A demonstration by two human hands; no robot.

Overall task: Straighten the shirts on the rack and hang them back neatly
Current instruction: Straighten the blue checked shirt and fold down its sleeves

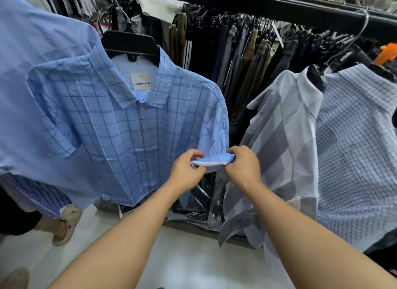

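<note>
Checked shirt [129,127], pale blue, sleeve hem [212,160] folded

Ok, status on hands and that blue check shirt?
Left hand and right hand both pinching the sleeve hem. Blue check shirt on its hanger. Nothing blocking.

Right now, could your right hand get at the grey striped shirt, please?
Probably yes: the grey striped shirt hangs just beside the right hand with nothing between, though that hand must first release the blue sleeve.

Dark trousers [247,58] are hanging packed across the upper middle; a pale tiled floor [193,256] is showing along the bottom of the frame.
</note>
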